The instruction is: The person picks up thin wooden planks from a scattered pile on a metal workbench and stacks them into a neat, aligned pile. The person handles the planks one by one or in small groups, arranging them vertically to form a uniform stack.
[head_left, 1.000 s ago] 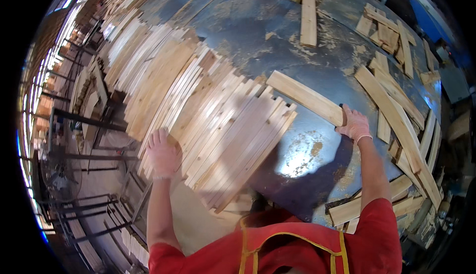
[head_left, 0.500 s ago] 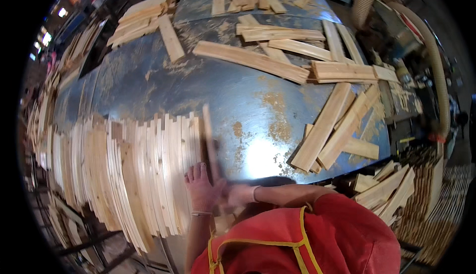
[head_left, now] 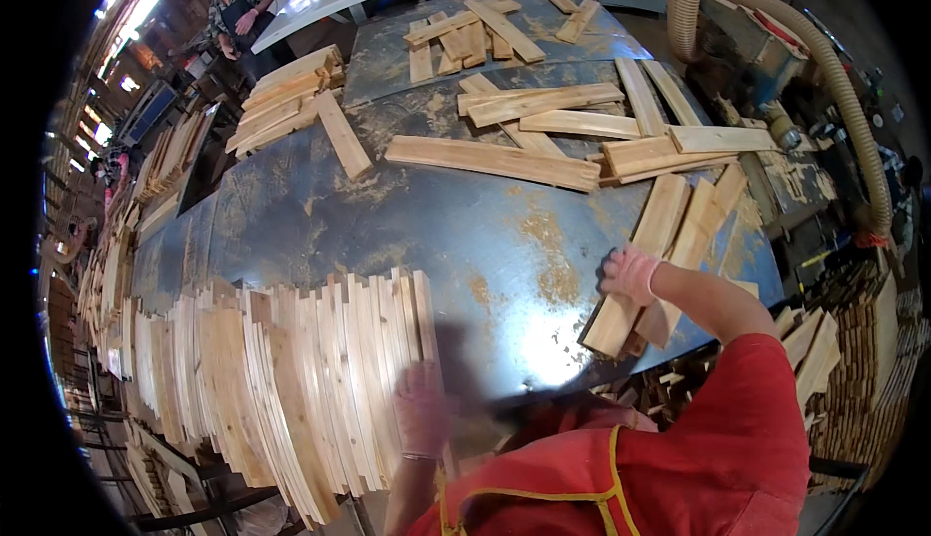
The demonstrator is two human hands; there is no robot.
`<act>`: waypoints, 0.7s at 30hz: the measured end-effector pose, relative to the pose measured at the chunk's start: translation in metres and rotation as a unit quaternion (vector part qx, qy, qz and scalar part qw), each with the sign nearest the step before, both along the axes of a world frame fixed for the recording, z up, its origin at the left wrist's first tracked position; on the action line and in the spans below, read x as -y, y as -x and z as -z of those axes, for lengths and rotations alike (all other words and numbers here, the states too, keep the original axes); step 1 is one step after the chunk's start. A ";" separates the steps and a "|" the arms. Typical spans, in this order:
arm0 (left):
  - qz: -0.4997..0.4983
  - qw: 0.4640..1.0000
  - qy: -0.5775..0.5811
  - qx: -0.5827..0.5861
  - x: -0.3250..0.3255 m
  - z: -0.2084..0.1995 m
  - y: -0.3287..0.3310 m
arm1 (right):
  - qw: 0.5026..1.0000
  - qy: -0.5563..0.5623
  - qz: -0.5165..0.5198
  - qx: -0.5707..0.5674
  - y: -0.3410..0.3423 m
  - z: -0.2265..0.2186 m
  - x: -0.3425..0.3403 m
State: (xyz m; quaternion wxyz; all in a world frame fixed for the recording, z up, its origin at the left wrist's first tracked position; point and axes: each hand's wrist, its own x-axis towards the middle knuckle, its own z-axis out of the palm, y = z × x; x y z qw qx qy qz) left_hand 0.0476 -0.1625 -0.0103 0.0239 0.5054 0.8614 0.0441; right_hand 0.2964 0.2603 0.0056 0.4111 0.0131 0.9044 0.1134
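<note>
Both my hands wear pale pink gloves. My right hand [head_left: 630, 275] is at the pile on the right, its fingers closed over the left edge of a flat wooden board [head_left: 663, 211]. Other boards [head_left: 700, 226] lie slanted beside and under that one. My left hand [head_left: 423, 410] rests at the right end of a long row of narrow boards [head_left: 320, 381], which stand on edge, packed side by side. That hand is blurred, so its grip is unclear. The last board [head_left: 425, 318] in the row stands right above its fingers.
Loose boards [head_left: 495, 161] lie across the dusty metal tabletop [head_left: 465, 226], with a stack [head_left: 281, 99] at the far left. Ribbed hoses [head_left: 863, 148] and a machine [head_left: 766, 61] stand at right. Stacked wood [head_left: 853, 371] sits beyond the table's right edge. Another person [head_left: 238, 12] works far left.
My right hand has moved from beside the left hand out to the right-hand pile. The board that was upright by my hands now stands at the row's end. The view has shifted.
</note>
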 end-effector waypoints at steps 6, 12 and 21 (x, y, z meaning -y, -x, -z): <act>0.078 0.972 -0.032 0.221 -0.092 0.005 -0.070 | 0.914 0.326 -0.029 -0.239 0.099 -0.012 0.038; 0.058 0.975 0.065 0.206 -0.127 0.031 -0.097 | 0.810 0.004 0.208 -0.548 0.203 0.054 -0.127; -0.241 0.700 -0.183 0.646 -0.106 0.029 -0.044 | 0.296 0.760 0.576 -0.054 0.134 0.059 -0.070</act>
